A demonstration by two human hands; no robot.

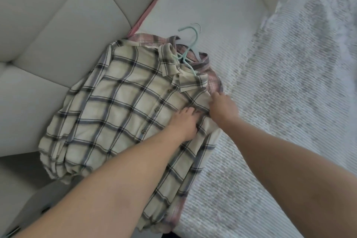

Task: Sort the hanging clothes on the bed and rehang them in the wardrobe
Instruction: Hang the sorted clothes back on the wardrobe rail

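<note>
White ribbed bedding (270, 141) covers the bed, with a grey padded headboard (58, 35) along its left side. Left hand (183, 121): laid on the front of the cream plaid shirt (116, 106), fingers partly bent into a bunched fold of cloth; whether they actually pinch it cannot be told. Right hand (222, 106): fingers curled over the shirt's right shoulder edge, gripping the fabric there. The cream shirt, crossed by dark and bluish lines, is buttoned, collar up, and lies flat near the bed's left edge, touching the headboard. Beneath it lies a pink plaid shirt (212, 69), showing only at the collar and along the right side. Two pale green hangers (190, 44) emerge from the collars, hooks resting on the bedding. A pink strip (154, 4) runs between mattress and headboard.
</note>
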